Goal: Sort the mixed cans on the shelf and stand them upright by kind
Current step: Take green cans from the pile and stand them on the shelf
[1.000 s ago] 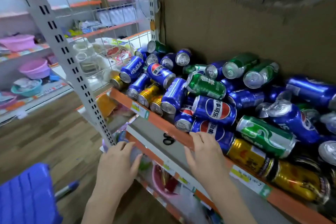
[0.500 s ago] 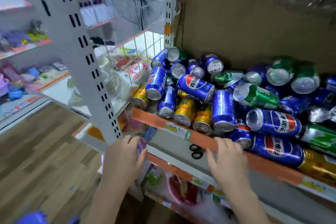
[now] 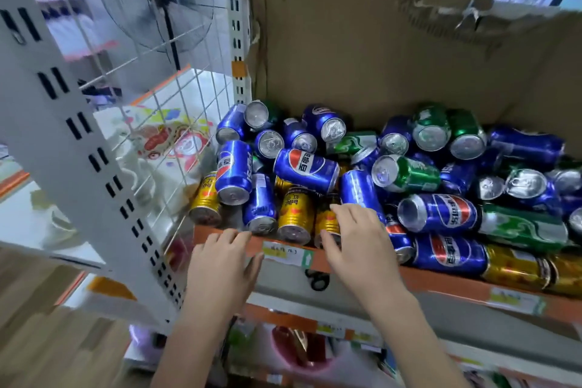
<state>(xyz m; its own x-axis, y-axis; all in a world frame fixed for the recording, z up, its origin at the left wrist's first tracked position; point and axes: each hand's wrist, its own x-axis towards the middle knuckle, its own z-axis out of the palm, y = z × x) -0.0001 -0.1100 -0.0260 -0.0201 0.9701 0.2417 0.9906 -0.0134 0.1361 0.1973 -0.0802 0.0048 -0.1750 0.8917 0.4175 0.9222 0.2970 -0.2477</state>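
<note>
A jumbled heap of cans lies on its side on the shelf, behind the orange front lip (image 3: 441, 285). Blue Pepsi cans (image 3: 307, 168) make up most of it, with green cans (image 3: 409, 173) toward the back and right and gold cans (image 3: 296, 214) along the front. My right hand (image 3: 362, 242) reaches over the lip, its fingers and thumb lying loosely on a gold can (image 3: 326, 220) at the front. My left hand (image 3: 220, 264) rests with straight fingers on the lip's left end and holds nothing.
Torn cardboard (image 3: 378, 57) walls the back of the shelf, and a white wire grid (image 3: 176, 123) closes its left side. A slotted white upright (image 3: 78, 135) stands left of my left hand. Black scissors (image 3: 316, 279) hang below the lip. Lower shelves hold mixed goods.
Both hands rose from below the shelf lip. My left hand now rests on the lip and my right hand has reached onto a gold can. The view shifted left and closer.
</note>
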